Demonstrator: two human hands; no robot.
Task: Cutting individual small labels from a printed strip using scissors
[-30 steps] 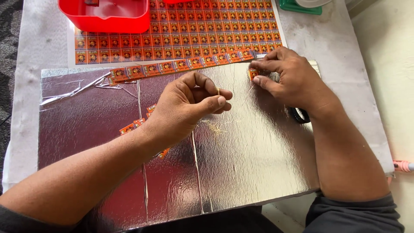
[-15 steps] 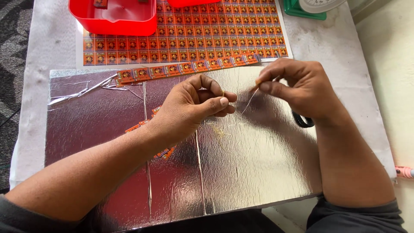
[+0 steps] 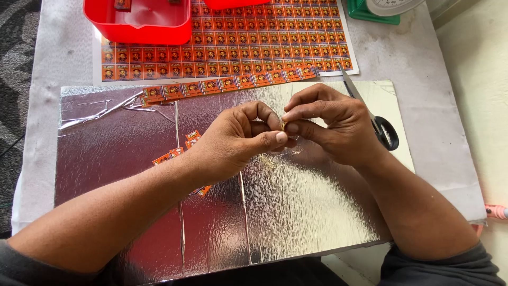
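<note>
My left hand (image 3: 241, 140) and my right hand (image 3: 330, 124) meet above a silver foil sheet (image 3: 296, 206) that covers the table. The fingertips of both hands pinch one small tan item (image 3: 283, 125); it is too small to tell what it is. Thin pale shreds (image 3: 270, 159) lie on the foil just under the hands. A cut strip of small orange labels (image 3: 227, 85) runs along the foil's far edge. A few loose orange labels (image 3: 182, 145) lie beside and partly under my left wrist.
A large printed sheet of orange labels (image 3: 238, 37) lies beyond the foil. A red plastic tray (image 3: 140, 24) sits on its left part. Black-handled scissors (image 3: 378, 124) rest behind my right hand. A green scale base (image 3: 373, 10) stands at the far right.
My right hand left the label strip and came in toward my left hand. Both hands now pinch the small item together; the view has shifted slightly.
</note>
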